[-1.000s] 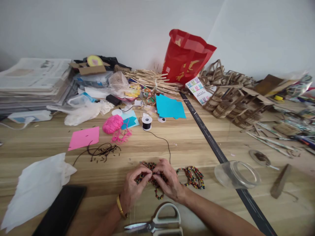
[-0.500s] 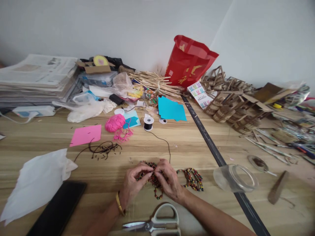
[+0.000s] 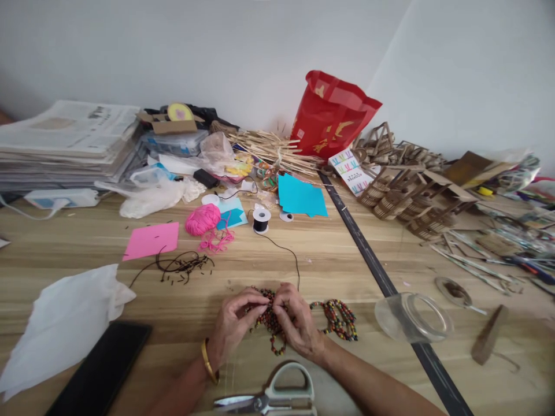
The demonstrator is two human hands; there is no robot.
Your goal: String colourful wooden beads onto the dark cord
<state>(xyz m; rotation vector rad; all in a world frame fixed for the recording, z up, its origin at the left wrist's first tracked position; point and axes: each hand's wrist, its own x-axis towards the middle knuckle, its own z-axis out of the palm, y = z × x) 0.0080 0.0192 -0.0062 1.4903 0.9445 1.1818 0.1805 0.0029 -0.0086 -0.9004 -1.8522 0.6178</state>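
Several strands of small multicoloured beads [image 3: 263, 323] lie heaped on the wooden table under both hands. My left hand [image 3: 237, 319], with a gold bangle at the wrist, pinches at the top of the heap with thumb and forefinger. Close by, my right hand [image 3: 299, 320] pinches too, its fingertips almost meeting the left ones. The bead string between them is tiny and partly covered by the fingers. A black cord [image 3: 296, 254] runs from its spool [image 3: 261, 221] to behind my right hand. More bead strings [image 3: 340, 319] lie to the right. Scissors [image 3: 281, 393] rest just below the hands.
On the left are a black phone-like slab [image 3: 102, 367], white paper [image 3: 65, 323], black cord scraps [image 3: 184, 263] and pink yarn [image 3: 203, 219]. To the right lie a clear plastic container [image 3: 411, 318] and small woven baskets [image 3: 390, 199]. A red bag [image 3: 332, 115] stands at the back.
The view has tilted slightly, so the far things sit a little lower. Both hands stay over the beads, still pinching, with only a slight shift of the fingers.
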